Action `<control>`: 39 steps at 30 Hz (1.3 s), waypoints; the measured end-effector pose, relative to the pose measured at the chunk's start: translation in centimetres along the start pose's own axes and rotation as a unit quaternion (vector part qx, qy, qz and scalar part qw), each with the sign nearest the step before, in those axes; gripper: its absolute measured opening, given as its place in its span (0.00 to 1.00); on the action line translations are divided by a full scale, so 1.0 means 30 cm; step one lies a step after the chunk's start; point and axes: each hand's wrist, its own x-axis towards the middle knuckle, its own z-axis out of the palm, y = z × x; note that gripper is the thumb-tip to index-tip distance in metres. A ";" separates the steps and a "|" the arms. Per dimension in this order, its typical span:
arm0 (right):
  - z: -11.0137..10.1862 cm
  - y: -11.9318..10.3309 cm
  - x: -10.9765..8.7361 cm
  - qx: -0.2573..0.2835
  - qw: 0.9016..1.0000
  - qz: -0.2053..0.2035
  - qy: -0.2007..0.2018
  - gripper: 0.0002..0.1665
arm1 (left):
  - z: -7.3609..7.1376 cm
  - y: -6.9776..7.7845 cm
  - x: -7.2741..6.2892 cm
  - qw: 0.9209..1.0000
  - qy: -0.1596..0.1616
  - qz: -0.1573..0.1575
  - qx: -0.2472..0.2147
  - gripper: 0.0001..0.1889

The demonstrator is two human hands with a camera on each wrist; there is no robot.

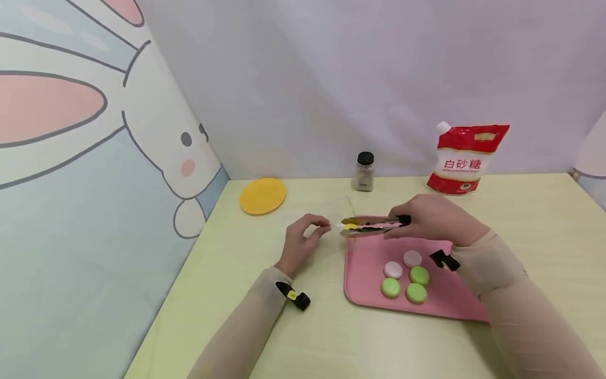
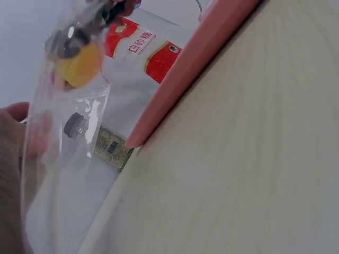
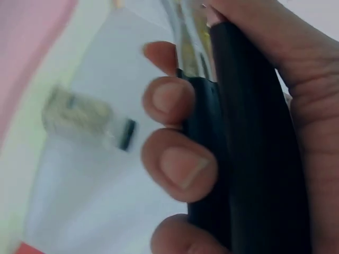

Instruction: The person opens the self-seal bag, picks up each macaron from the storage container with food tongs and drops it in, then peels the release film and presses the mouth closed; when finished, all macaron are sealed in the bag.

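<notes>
My right hand (image 1: 433, 221) grips metal tongs (image 1: 379, 220) by their black handles (image 3: 254, 132), fingers curled round them. Between the tong tips sits a yellow macaron (image 1: 350, 227), close to my left hand (image 1: 299, 242). The left hand pinches a clear plastic bag (image 2: 98, 108) with thumb and fingers; in the left wrist view the bag overlaps the macaron (image 2: 83, 66). Below the right hand lies a pink tray (image 1: 362, 292) with two pale lilac macarons (image 1: 393, 270) and three green macarons (image 1: 416, 293) on it.
A yellow plate (image 1: 262, 196) lies at the back left of the table. Behind the hands stands a small jar (image 1: 364, 173) with a black lid. At the back right is a red and white sugar pouch (image 1: 461, 163). A wall borders the table's left side.
</notes>
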 end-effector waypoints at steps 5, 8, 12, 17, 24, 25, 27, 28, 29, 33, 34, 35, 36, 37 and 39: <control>0.049 0.007 0.039 0.026 0.997 0.029 -0.070 0.15 | 0.004 0.029 0.020 0.994 0.062 0.021 -0.085 0.10; 0.061 0.012 0.042 0.026 0.997 0.030 -0.073 0.16 | 0.004 0.048 0.029 0.990 0.078 0.030 -0.114 0.10; 0.076 -0.002 0.053 -0.003 1.000 -0.019 0.014 0.21 | 0.002 0.105 0.038 0.990 0.070 0.024 -0.116 0.09; 0.137 -0.065 0.085 -0.034 0.996 -0.055 0.069 0.18 | 0.020 0.116 0.028 0.990 0.062 0.025 -0.127 0.11; 0.181 -0.104 0.095 -0.054 0.992 -0.053 0.101 0.21 | 0.026 0.096 0.024 1.000 -0.005 0.006 -0.004 0.18; 0.183 -0.102 0.094 -0.055 0.992 -0.050 0.104 0.24 | 0.025 0.087 0.021 1.000 -0.010 -0.006 0.025 0.18; 0.187 -0.099 0.091 -0.055 0.992 -0.045 0.104 0.26 | 0.025 0.073 0.014 0.997 -0.018 -0.032 0.064 0.18; 0.190 -0.097 0.091 -0.056 0.992 -0.043 0.102 0.27 | 0.025 0.066 0.011 0.997 -0.018 -0.037 0.073 0.17; 0.192 -0.097 0.091 -0.056 0.992 -0.043 0.101 0.28 | 0.025 0.061 0.009 0.996 -0.018 -0.037 0.076 0.14; 0.196 -0.108 0.102 -0.060 0.990 -0.053 0.112 0.26 | 0.022 0.055 0.011 0.999 -0.005 0.008 0.046 0.08; 0.195 -0.114 0.110 -0.061 0.990 -0.057 0.116 0.25 | 0.021 0.055 0.013 0.999 0.003 0.023 0.036 0.08; 0.193 -0.123 0.120 -0.063 0.989 -0.059 0.119 0.24 | 0.020 0.055 0.015 0.999 0.014 0.033 0.026 0.08; 0.192 -0.131 0.131 -0.068 0.989 -0.059 0.120 0.24 | 0.018 0.056 0.016 0.999 0.027 0.040 0.016 0.08; 0.188 -0.142 0.143 -0.071 0.989 -0.058 0.120 0.26 | 0.015 0.055 0.017 0.998 0.042 0.043 0.009 0.08; 0.181 -0.160 0.163 -0.084 0.989 -0.047 0.112 0.31 | 0.012 0.050 0.016 0.996 0.074 0.039 0.004 0.09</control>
